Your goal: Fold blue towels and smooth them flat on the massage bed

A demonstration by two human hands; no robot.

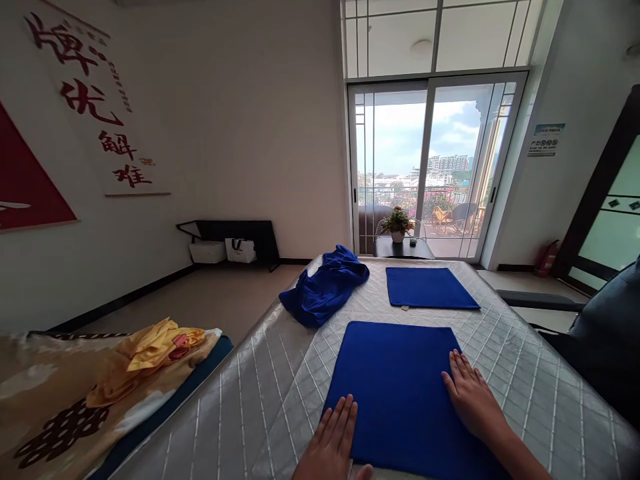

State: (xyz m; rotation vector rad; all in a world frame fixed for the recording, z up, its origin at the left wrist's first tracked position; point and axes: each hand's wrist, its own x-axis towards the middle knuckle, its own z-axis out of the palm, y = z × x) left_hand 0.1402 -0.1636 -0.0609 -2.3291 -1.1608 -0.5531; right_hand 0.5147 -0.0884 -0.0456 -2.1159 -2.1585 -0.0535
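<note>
"Left hand [327,437] closest to us, palm down over the lower left corner of the near blue cloth [395,393], fingers straight!"

"And the right hand [473,393]?"

"Flat too, fingertips along the right edge. Neither is clenched, neither grasps anything; they just rest there."

"So where's that cloth, exactly?"

"Between the two, spread out on the silver-quilted bench [225,413], straight ahead of the person. Both hands touch it, so neither is nearer; the right one reaches farther up its side."

"Long axis?"

"Looks to run away from the person, but it's foreshortened and I can't swear to it."

"What about the others?"

"Far blue cloth [433,288], lying flat just beyond the near one and a touch to the right; the right hand's closer to that. Crumpled blue bundle [325,287] off to the far left, left of both flat cloths."

"Count them for me!"

"Two hands, two flat blue cloths, one crumpled blue bundle. Left of the bench, one yellow heap [157,343] on patterned bedding [45,373]; past the far end, one potted plant [397,223]."
</note>
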